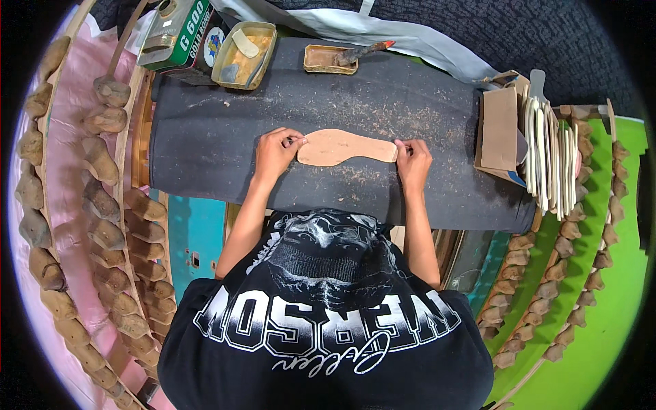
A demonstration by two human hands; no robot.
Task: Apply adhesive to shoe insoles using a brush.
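Note:
A tan shoe insole lies flat across a dark, dust-speckled work surface. My left hand pinches its wide left end between thumb and fingers. My right hand grips the narrow right end. Both hands rest on the dark surface, one at each tip of the insole.
A rectangular glue tin and a small tray with a brush sit at the far edge beside a green can. A cardboard box and stacked insoles stand at right. Racks of shoe lasts curve along both sides.

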